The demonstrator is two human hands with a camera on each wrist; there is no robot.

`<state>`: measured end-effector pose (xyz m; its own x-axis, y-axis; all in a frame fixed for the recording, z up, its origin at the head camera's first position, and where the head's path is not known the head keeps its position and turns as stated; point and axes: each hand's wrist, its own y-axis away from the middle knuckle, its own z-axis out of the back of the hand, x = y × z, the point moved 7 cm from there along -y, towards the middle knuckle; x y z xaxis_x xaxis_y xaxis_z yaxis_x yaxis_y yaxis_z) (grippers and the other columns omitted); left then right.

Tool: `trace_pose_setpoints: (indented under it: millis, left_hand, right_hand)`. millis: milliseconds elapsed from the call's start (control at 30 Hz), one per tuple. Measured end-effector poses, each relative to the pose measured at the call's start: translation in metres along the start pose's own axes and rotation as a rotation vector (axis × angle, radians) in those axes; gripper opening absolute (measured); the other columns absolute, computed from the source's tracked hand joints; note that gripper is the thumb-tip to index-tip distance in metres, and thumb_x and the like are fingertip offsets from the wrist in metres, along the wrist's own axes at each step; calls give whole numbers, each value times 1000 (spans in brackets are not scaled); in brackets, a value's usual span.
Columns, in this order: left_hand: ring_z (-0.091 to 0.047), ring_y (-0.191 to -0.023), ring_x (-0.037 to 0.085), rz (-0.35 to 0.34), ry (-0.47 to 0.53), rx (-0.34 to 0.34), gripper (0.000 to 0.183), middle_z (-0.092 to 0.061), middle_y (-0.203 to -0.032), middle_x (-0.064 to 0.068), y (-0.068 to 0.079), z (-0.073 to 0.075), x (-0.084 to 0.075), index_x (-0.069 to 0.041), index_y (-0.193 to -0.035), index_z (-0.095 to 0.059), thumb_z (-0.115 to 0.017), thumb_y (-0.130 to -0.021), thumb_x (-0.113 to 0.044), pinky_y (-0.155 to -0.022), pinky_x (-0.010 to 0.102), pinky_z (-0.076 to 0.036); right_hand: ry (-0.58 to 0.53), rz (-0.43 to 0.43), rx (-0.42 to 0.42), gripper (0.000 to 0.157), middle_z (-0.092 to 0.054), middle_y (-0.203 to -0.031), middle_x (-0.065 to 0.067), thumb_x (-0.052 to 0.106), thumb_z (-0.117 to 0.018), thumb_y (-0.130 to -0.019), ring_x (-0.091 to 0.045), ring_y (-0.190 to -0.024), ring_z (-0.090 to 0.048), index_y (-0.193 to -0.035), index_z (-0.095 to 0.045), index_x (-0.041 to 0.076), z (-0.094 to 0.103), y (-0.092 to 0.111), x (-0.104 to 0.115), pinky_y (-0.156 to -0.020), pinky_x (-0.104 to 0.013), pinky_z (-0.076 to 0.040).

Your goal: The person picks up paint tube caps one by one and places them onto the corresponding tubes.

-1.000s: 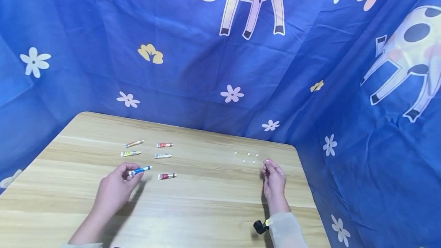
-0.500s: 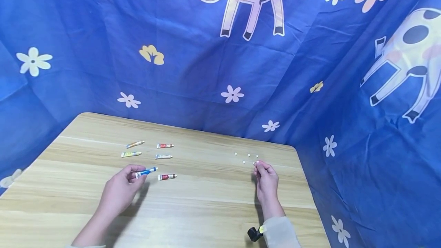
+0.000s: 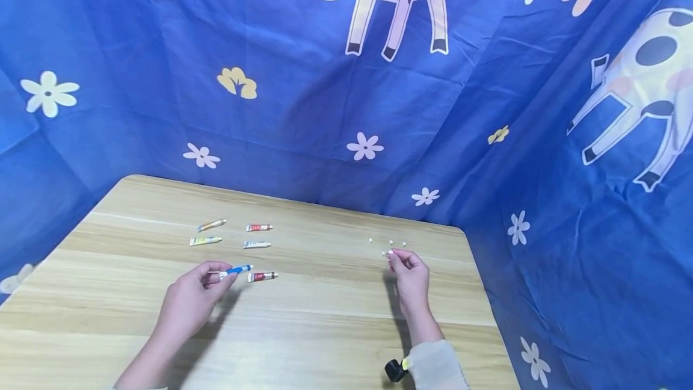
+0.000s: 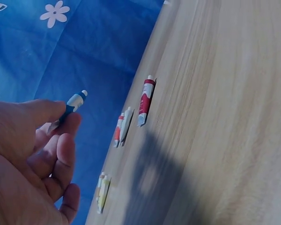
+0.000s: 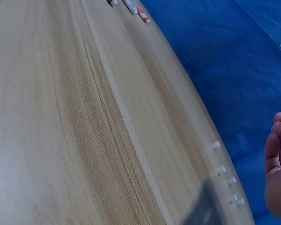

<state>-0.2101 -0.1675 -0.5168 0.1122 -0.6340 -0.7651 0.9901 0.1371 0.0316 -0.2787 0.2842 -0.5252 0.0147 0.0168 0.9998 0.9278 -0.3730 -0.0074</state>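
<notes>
My left hand (image 3: 189, 297) pinches a small blue paint tube (image 3: 236, 270) between thumb and fingertips, held above the table, its white tip pointing right. In the left wrist view the blue paint tube (image 4: 72, 105) shows a white band below its tip. My right hand (image 3: 412, 278) pinches a small white cap (image 3: 390, 252) at its fingertips. Several like white caps (image 3: 391, 242) stand on the table just beyond that hand; the right wrist view shows them as little white caps (image 5: 220, 169) near the table's far edge. A dark red paint tube (image 3: 263, 277) lies just right of the blue one.
Behind the left hand lie more paint tubes: orange (image 3: 212, 225), yellow (image 3: 206, 241), red (image 3: 259, 227) and a pale one (image 3: 257, 244). A blue patterned curtain (image 3: 303, 113) hangs along the wooden table's (image 3: 319, 342) far and right sides. A black device (image 3: 396, 370) sits at the right wrist.
My left hand has moved right with the blue paint tube, towards the dark red one. The right hand has moved left with its white cap, in front of the caps on the table.
</notes>
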Motion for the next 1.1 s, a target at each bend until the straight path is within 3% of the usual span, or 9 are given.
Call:
trace_pose_setpoints:
  millis: [200,367,700,1100]
  left_hand:
    - [-61,-72,12,0,-4,-10,42,-84,-111,11,1,-2,-4,-13,-127,-76,-74,-103,-47,-67,28,-47]
    - [-66,-80,12,14,12,7,45,-83,-115,14,2,-4,-8,-11,-128,-75,-77,-101,-46,-71,30,-48]
    - [-57,-64,10,20,49,68,41,-83,-99,4,9,-20,-17,-9,-128,-74,-83,-97,-34,-57,29,-45]
    - [-56,-66,10,20,75,96,29,-79,-92,3,16,-35,-23,-11,-118,-76,-83,-96,-29,-55,26,-45]
  right_hand:
    - [147,74,32,16,-82,-94,-14,-2,-78,-95,-3,-75,-69,-109,-76,-10,-15,10,9,-70,-16,-58]
    - [226,149,73,11,-79,-98,-24,-2,-80,-94,0,-73,-65,-104,-78,-6,-29,21,14,-66,-13,-52]
    - [288,249,196,7,-79,-92,-18,-1,-81,-93,0,-77,-65,-99,-78,0,-55,48,12,-73,-15,-53]
    - [322,318,275,6,-81,-93,-13,-2,-80,-93,2,-78,-63,-97,-78,2,-84,74,5,-73,-18,-56]
